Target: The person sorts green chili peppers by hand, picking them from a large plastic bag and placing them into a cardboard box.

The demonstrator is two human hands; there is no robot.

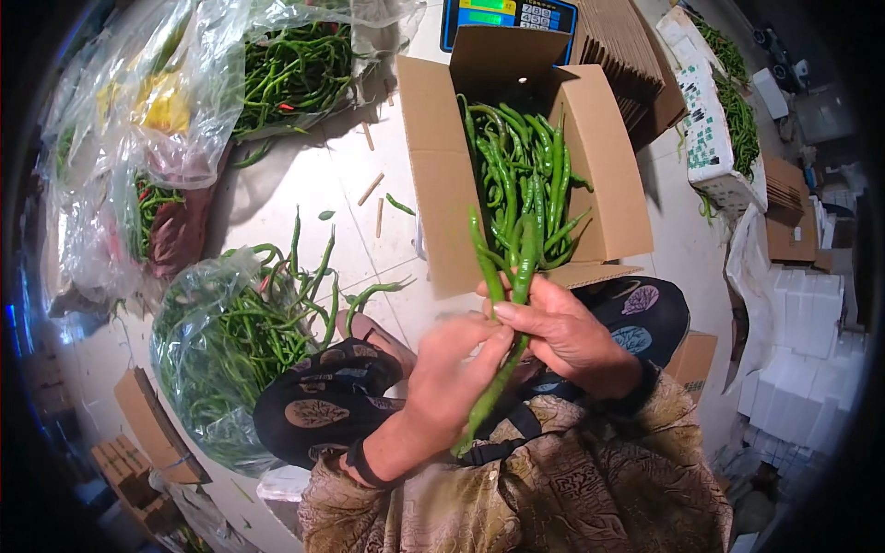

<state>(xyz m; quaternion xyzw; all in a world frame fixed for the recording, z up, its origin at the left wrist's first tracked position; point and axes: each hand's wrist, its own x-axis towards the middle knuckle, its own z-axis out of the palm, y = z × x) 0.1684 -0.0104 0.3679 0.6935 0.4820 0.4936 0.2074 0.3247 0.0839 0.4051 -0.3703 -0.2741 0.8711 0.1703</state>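
My right hand grips several long green chili peppers in front of my lap. Their upper ends overlap the open cardboard box, and one pepper hangs down below the fingers toward my patterned jacket. My left hand, partly blurred, meets the bunch from the left, thumb and fingers pinched on the peppers beside the right thumb. Exactly what sits between the left fingertips is hidden. Inside the box, beyond both hands, many more green peppers lie mostly lengthwise. The box flaps stand folded outward.
Left of my knee stands a clear plastic bag full of peppers. A larger plastic-covered heap lies at back left. Behind the box are a digital scale and flattened cartons. A white foam box of peppers stands at right.
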